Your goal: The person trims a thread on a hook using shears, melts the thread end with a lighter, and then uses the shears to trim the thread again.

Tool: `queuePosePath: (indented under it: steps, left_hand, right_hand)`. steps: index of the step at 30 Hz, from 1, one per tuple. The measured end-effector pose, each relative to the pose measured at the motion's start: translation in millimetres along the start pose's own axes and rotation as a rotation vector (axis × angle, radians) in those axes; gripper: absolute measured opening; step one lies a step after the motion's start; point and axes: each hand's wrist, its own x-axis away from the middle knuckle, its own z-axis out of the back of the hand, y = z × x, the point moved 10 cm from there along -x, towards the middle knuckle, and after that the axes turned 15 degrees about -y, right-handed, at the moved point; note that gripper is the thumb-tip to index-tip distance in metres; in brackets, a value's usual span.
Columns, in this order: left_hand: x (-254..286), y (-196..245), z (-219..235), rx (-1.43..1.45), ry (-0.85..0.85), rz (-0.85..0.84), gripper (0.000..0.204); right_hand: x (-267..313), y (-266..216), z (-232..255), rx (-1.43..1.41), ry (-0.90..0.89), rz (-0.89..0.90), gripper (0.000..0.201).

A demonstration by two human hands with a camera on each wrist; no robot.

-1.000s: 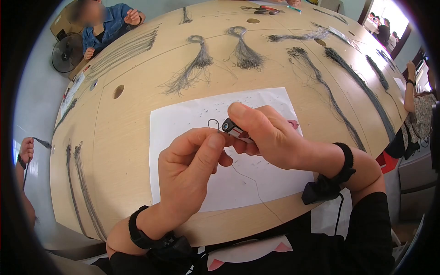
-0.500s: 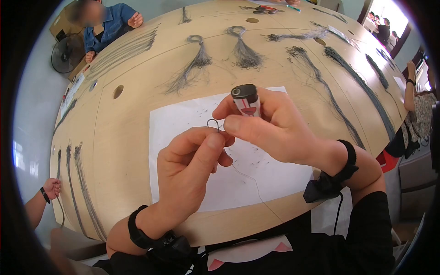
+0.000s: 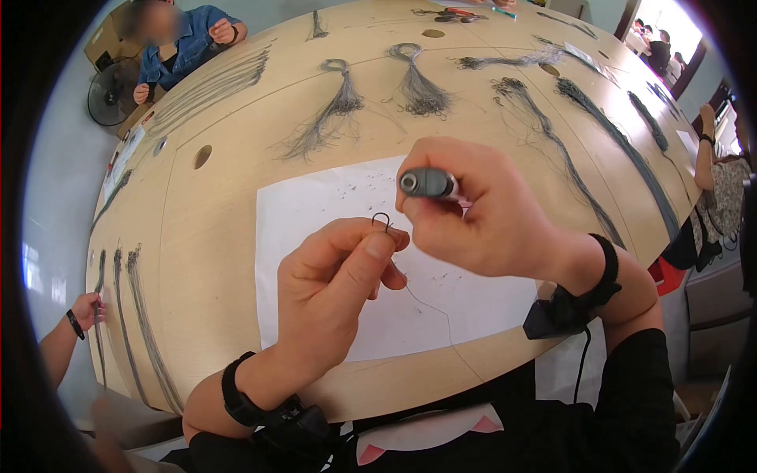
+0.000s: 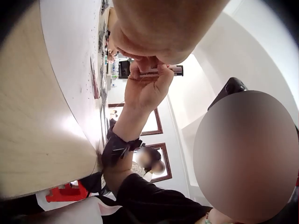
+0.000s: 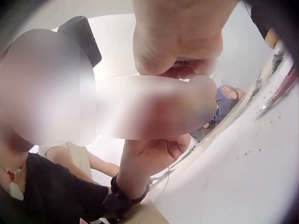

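Between thumb and forefinger, the left hand [image 3: 335, 284] pinches a small dark hook [image 3: 382, 221], its bend standing above the fingertips. A thin line [image 3: 448, 315] trails from under that hand over the paper to the table's near edge. Just right of and above the hook, the right hand [image 3: 489, 213] grips a lighter [image 3: 428, 183] with a dark metal top that faces the head camera; no flame shows. The two hands are close but apart. In the left wrist view the lighter [image 4: 178, 70] sticks out of the right hand [image 4: 147, 93].
White paper [image 3: 300, 236] with dark specks lies under the hands. Bundles of hooked lines [image 3: 422, 91] are spread over the wooden table [image 3: 236, 165], with more bundles [image 3: 142, 315] at the left. Pliers [image 3: 457, 16] lie at the far side. Other people sit around the table.
The right hand has drawn the lighter away from the hook, up and to the right, and turned it. The left hand, still pinching the hook, has shifted slightly right. At the left, another person's hand has reached the table.
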Motion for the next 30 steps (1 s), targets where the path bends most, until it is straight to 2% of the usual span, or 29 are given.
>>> queuePosePath:
  steps: [1,5,7,11,13,17,19,20,23,24,26,30]
  left_hand:
    - [0,-1,2,0.004,0.019,0.010,0.014]
    - [1,-5,7,-0.032,0.052,0.063,0.013]
    - [-2,-6,-1,-0.063,0.003,0.024,0.013]
    - [-4,-14,-4,-0.034,0.028,0.060,0.012]
    - [-6,-19,-11,-0.096,-0.040,0.064,0.011]
    - [-6,-15,-18,-0.128,-0.058,0.014,0.011]
    - [-4,-12,-9,-0.048,0.030,0.031,0.010]
    - [-5,-10,-10,-0.031,0.007,0.031,0.010]
    - [-3,-8,3,0.003,0.055,0.075,0.013]
    - [-3,-8,3,0.010,0.044,0.072,0.013]
    - [-3,-8,4,0.021,0.038,0.055,0.015]
    - [-4,-8,2,0.027,0.030,0.067,0.016]
  right_hand:
    - [-1,3,1,-0.082,-0.006,-0.025,0.006]
    - [-2,-5,-3,-0.016,-0.046,-0.004,0.006]
    - [1,-4,-2,0.104,-0.009,0.021,0.011]
    - [6,-5,-4,0.166,-0.034,0.055,0.011]
    - [11,-14,-6,0.322,-0.044,0.118,0.013]
    - [16,-23,-7,0.433,-0.055,0.164,0.013]
    - [12,-28,-5,0.520,-0.036,0.179,0.012]
    - [10,-26,-3,0.536,-0.031,0.156,0.012]
    - [0,-7,10,0.166,0.034,0.005,0.006]
    - [1,-9,14,0.177,0.038,-0.002,0.006]
    - [-1,9,7,0.004,-0.074,-0.165,0.008]
    - [0,7,5,-0.109,-0.002,-0.072,0.012]
